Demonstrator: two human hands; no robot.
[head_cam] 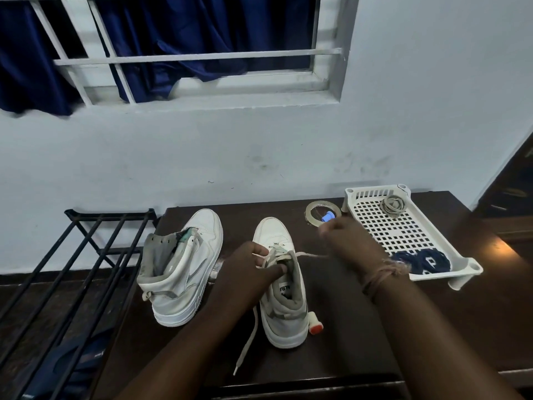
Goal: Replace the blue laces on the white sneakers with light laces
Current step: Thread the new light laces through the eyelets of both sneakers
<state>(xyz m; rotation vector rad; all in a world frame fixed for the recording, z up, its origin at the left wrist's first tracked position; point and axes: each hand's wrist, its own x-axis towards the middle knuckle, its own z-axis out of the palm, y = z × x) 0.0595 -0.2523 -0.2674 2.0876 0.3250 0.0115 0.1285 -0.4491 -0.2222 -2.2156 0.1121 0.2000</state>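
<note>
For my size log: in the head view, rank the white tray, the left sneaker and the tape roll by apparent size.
1. white tray
2. left sneaker, somewhat smaller in the picture
3. tape roll, clearly smallest

glossy dark wood table, perforated plastic tray

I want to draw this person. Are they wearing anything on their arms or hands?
Both arms are bare, with no sleeves in view, and no gloves, rings or watch show. The only thing worn is a brownish thread wound several times around the right wrist, its frayed ends sticking out. The left hand and right hand are bare.
</note>
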